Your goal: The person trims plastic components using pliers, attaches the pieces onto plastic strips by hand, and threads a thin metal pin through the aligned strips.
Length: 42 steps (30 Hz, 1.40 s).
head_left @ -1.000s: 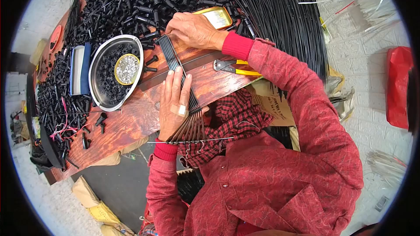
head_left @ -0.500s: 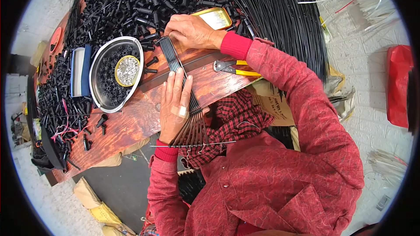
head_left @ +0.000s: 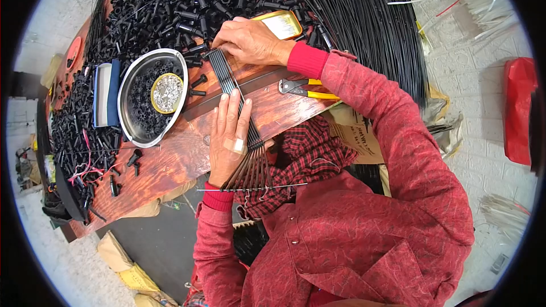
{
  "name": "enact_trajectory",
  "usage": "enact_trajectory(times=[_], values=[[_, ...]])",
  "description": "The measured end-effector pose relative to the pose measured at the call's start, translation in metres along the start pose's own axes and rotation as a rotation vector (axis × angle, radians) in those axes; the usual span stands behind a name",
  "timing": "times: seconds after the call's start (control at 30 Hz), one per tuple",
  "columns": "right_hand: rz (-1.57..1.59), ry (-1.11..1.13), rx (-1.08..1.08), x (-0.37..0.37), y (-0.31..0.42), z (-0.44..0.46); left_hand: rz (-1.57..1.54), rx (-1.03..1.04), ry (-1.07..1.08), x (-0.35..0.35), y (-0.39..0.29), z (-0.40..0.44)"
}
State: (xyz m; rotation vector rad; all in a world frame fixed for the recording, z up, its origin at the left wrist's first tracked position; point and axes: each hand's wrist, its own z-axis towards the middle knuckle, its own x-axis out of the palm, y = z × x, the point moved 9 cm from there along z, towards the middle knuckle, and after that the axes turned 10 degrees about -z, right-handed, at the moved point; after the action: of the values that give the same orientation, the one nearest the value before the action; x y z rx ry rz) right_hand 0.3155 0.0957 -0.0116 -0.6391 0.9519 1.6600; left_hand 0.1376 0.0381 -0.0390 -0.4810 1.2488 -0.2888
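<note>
A bundle of thin black rods (head_left: pixel 222 73) lies side by side on the wooden table (head_left: pixel 170 162), fanning out near the edge to a thin metal rod (head_left: pixel 296 184). My left hand (head_left: pixel 228 136), a bandage on its back, rests flat with fingers stretched over the bundle's left side. At the bundle's far end is my right hand (head_left: pixel 244 41), its fingers bent together; whatever they hold is hidden. Pliers with yellow handles (head_left: pixel 307 88) lie right of the bundle.
An oval metal tray (head_left: pixel 126 128) holds small black parts and a round tin (head_left: pixel 166 93). Beside it stands a blue box (head_left: pixel 106 94). Black tubular pieces (head_left: pixel 170 8) are heaped behind, with long black rods (head_left: pixel 364 23) and a yellow-rimmed tin (head_left: pixel 282 24) at right.
My right hand has shifted slightly left at the bundle's far end. My left hand stays on the bundle, and the thin metal rod sits slightly lower and further right.
</note>
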Motion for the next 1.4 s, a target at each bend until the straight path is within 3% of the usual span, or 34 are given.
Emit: enact_trajectory(times=[0.9,1.1,1.27,1.33,1.4], values=[[-0.176,-0.044,-0.078,0.004,0.003,0.002,-0.026,0.000,0.021,-0.004,-0.009,0.004],[-0.062,-0.049,-0.074,-0.018,-0.003,-0.004,-0.006,0.053,-0.001,-0.004,-0.025,0.006],[-0.178,0.097,-0.025,0.001,-0.014,-0.003,0.023,0.046,0.018,0.000,-0.020,0.005],[-0.205,-0.022,-0.024,-0.010,-0.005,-0.003,0.078,-0.005,0.049,0.002,-0.018,0.004],[-0.227,0.227,0.021,0.001,-0.001,0.002,0.055,-0.004,0.035,0.004,-0.013,0.003]])
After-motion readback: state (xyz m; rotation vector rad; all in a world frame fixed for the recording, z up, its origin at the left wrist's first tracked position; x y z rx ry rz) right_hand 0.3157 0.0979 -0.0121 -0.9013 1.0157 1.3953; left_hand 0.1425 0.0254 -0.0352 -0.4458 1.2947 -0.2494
